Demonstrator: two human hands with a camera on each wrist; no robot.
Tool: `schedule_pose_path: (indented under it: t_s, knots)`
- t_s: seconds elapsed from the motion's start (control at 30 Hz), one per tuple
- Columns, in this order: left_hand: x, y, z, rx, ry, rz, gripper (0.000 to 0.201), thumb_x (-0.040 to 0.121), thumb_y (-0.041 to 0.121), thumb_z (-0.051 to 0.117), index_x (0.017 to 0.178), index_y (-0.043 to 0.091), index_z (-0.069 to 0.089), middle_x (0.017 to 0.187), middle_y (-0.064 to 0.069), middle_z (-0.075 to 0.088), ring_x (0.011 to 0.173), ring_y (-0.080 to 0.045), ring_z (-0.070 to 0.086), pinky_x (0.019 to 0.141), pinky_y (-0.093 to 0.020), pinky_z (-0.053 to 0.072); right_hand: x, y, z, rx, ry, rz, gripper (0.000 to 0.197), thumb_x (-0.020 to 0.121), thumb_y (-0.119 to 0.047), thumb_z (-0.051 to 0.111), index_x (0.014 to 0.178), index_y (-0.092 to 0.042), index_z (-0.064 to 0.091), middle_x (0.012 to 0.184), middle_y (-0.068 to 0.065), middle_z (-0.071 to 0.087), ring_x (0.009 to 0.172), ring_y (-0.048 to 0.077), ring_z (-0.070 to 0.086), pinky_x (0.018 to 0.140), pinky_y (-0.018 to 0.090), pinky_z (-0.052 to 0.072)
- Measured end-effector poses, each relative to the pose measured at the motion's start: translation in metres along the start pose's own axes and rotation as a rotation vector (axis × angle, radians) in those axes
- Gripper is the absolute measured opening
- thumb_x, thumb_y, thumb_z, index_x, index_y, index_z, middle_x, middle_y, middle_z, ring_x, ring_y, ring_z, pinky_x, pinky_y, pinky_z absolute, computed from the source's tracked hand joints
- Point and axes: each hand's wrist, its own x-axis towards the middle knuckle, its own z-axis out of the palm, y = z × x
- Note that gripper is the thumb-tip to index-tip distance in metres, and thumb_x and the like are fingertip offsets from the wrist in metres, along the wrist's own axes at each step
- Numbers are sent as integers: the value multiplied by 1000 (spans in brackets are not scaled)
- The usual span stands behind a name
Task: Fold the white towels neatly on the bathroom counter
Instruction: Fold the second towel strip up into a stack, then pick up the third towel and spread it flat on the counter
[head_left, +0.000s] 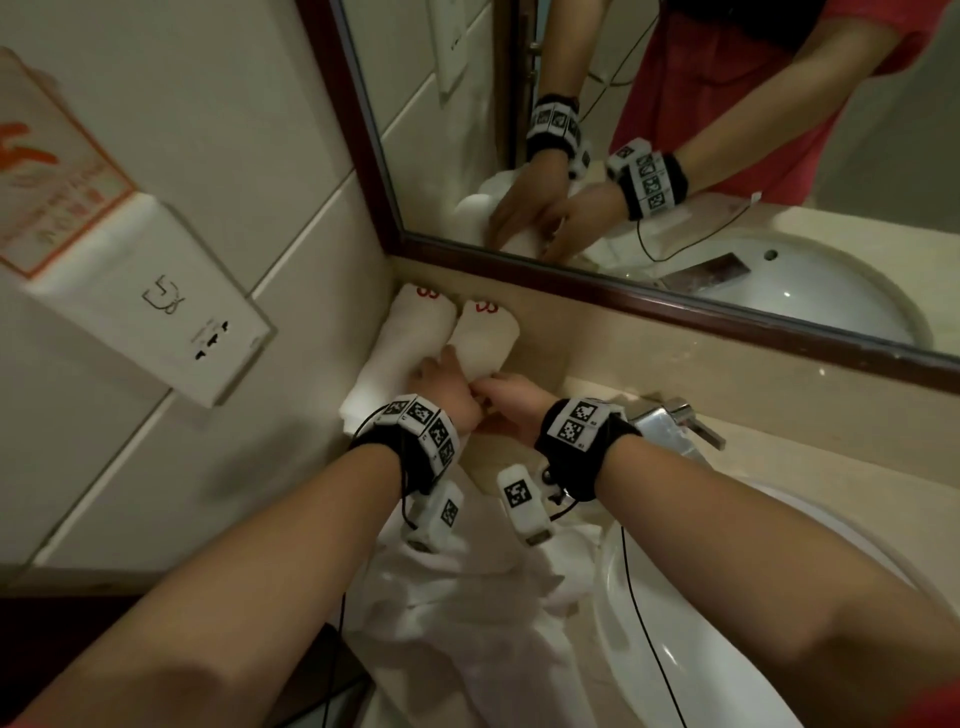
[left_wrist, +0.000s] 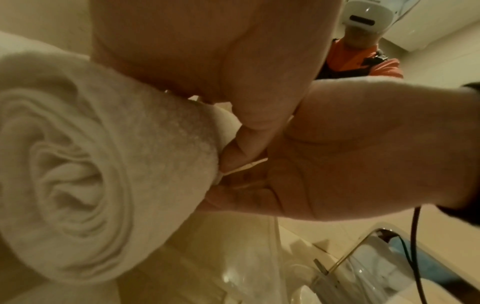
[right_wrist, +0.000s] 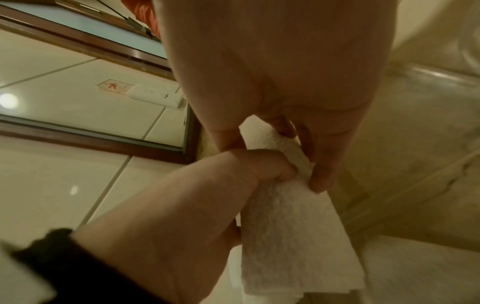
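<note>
Loose towel (head_left: 467, 597) beside sink (head_left: 727, 649)

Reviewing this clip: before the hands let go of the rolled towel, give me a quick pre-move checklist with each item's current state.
1. Left hand grips the rolled towel: ok.
2. Right hand pinches that towel's loose end: ok.
3. Loose end tucked in: not ok.
4. Rolled towel beside the second roll by the wall: ok.
5. Unfolded towel kept out of the sink: not ok, it drapes over the rim.
</note>
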Motion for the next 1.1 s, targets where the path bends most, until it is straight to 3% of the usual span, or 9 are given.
schedule_pose_path:
  t_s: [0.13, 0.3, 0.37, 0.5, 0.63, 0.73, 0.83, 0.97, 1.1]
  knots:
    - [7, 0, -1, 14, -6, 3, 87, 80, 45, 63, 147, 17, 16, 142, -18, 32, 130, -38, 33, 105, -49, 37, 5, 4, -4, 11, -1, 16, 18, 97, -14, 48, 111, -10, 58, 89, 7, 62, 82, 21, 61, 91, 40, 52]
    - [5, -2, 8, 49, 54, 48, 76, 84, 49, 52, 145, 35, 10, 140, -11, 28, 125, -34, 34, 94, -54, 40, 14, 1, -9, 99, 40, -23, 42, 96, -17, 51, 137, -11, 44, 111, 11, 56, 101, 29, 58, 77, 39, 57]
    - [4, -4, 12, 64, 89, 59, 71, 85, 48, 52, 142, 38, 10, 136, -9, 29, 121, -32, 35, 88, -53, 40, 19, -3, -8, 137, 52, -40, 48, 97, -18, 50, 143, -15, 37, 108, 9, 54, 105, 31, 54, 75, 40, 56]
    - [7, -10, 13, 129, 122, 70, 80, 82, 37, 61, 142, 40, 9, 133, -7, 27, 118, -31, 35, 83, -51, 43, 26, -7, -4, 141, 33, -55, 43, 99, -15, 44, 142, -16, 39, 106, 10, 54, 108, 32, 53, 89, 48, 53]
    - [7, -12, 16, 172, 146, 78, 78, 83, 40, 61, 143, 41, 11, 136, -8, 27, 119, -31, 35, 84, -50, 45, 28, -6, -1, 125, 35, -55, 41, 98, -11, 42, 138, -16, 42, 109, 12, 53, 109, 33, 52, 84, 45, 53]
    - [4, -11, 18, 201, 162, 77, 75, 87, 41, 55, 147, 40, 10, 141, -9, 25, 121, -32, 34, 87, -49, 43, 26, -3, -6, 127, 37, -44, 38, 97, -10, 44, 135, -17, 45, 119, 17, 52, 116, 38, 52, 91, 48, 52]
    - [-4, -9, 16, 236, 142, 81, 81, 87, 40, 57, 150, 38, 6, 147, -9, 20, 127, -33, 31, 90, -51, 41, 17, 0, -8, 95, 40, -56, 36, 97, -10, 45, 132, -18, 47, 109, 12, 55, 103, 32, 56, 90, 45, 52]
    - [-19, -7, 12, 256, 179, 88, 86, 81, 46, 64, 149, 38, 11, 146, -9, 23, 125, -33, 34, 90, -50, 40, -3, 3, -12, 28, 46, -57, 34, 95, -13, 48, 127, -24, 50, 97, 6, 57, 78, 24, 58, 76, 38, 51]
    - [-47, -2, 10, 276, 199, 96, 81, 84, 39, 63, 149, 36, 14, 149, -8, 21, 129, -32, 31, 96, -49, 38, -31, 6, -18, -3, 65, -51, 34, 93, -16, 51, 122, -32, 43, 96, 4, 56, 86, 27, 56, 80, 40, 50]
